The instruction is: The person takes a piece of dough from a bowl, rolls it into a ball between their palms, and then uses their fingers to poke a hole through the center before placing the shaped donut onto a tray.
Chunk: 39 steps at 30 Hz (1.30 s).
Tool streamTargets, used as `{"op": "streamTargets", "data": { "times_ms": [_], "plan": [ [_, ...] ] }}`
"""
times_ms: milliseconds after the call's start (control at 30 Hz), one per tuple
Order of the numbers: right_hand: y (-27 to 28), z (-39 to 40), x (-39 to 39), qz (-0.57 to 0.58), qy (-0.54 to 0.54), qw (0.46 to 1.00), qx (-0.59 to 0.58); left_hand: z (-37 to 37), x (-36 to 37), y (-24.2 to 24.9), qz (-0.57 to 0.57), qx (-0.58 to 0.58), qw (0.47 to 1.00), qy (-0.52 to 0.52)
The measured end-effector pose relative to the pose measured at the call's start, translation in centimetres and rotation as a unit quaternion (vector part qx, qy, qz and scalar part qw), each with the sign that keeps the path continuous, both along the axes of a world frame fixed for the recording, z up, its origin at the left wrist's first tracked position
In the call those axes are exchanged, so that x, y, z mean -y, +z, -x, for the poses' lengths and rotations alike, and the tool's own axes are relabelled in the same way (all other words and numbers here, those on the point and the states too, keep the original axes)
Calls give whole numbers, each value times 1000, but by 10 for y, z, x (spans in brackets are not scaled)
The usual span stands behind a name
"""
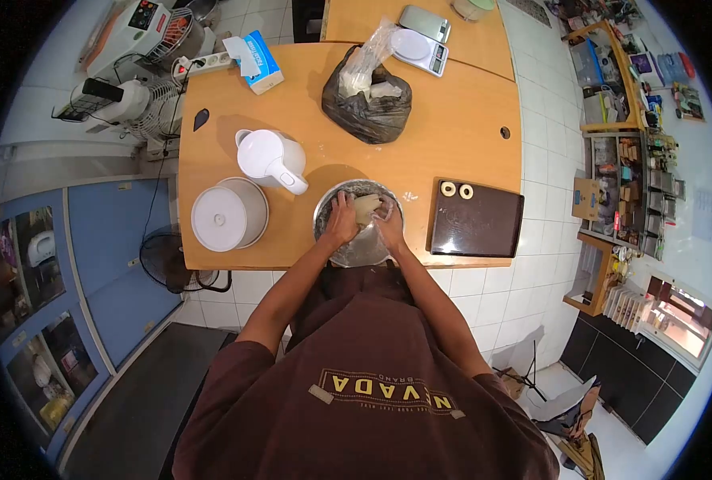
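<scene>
A metal bowl [358,256] stands at the near edge of the table, its inside smeared with white. In it lies a piece of pale dough [366,210]. My left hand [342,219] reaches over the bowl's left side, its fingers curled against the dough. From the right, my right hand [389,225] pinches the dough's other side; whitish residue coats its fingers. Two ring-shaped dough pieces, one a dough ring [466,192], lie at the far left corner of a dark baking tray [478,228] to the right of the bowl.
A white pitcher [270,156] and a lidded white container [220,218] stand left of the bowl. Farther back are a black plastic bag [380,120], a kitchen scale [420,50] and a blue tissue box [262,60]. White smudges mark the wooden table [460,120].
</scene>
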State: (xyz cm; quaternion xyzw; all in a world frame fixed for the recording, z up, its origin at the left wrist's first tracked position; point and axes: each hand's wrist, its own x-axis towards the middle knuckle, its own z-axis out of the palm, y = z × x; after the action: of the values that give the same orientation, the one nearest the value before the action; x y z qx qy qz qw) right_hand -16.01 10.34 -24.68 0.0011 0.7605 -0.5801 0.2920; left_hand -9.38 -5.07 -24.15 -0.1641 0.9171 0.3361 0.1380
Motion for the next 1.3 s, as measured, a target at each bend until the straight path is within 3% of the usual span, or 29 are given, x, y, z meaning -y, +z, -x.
{"op": "streamTargets", "data": {
  "times_ms": [100, 167, 267, 367, 467, 567, 700, 767, 967, 1100, 1300],
  "plan": [
    [-16, 1, -7, -48, 83, 992, -84, -8, 0, -7, 0, -43, 999, -4],
    [-7, -4, -6, -49, 85, 992, -73, -9, 0, 16, -16, -69, 997, 14],
    [14, -7, 1, -78, 72, 990, -90, -13, 4, 7, 2, -121, 992, -32],
    [12, -8, 0, -96, 88, 983, -130, -18, 5, 0, 0, -128, 989, -80],
    [26, -3, 3, -151, 151, 967, -141, -19, 5, 5, 1, -88, 992, -86],
    [19, 3, 0, -183, 218, 939, -192, -23, 5, 6, -7, -158, 983, -96],
    [11, 13, 3, -218, 272, 912, -214, -25, -5, 3, 36, -137, 987, -72],
    [11, 14, 5, -236, 271, 906, -223, -24, -8, 5, 85, -118, 986, -88],
    [21, 8, 10, -234, 255, 907, -241, -19, -16, 20, 90, -30, 994, -46],
    [28, 1, 11, -230, 227, 905, -275, -20, -26, 7, 118, -52, 991, -18],
    [38, -3, 14, -246, 211, 916, -237, -22, -31, -7, 145, -78, 986, 11]
  ]
}}
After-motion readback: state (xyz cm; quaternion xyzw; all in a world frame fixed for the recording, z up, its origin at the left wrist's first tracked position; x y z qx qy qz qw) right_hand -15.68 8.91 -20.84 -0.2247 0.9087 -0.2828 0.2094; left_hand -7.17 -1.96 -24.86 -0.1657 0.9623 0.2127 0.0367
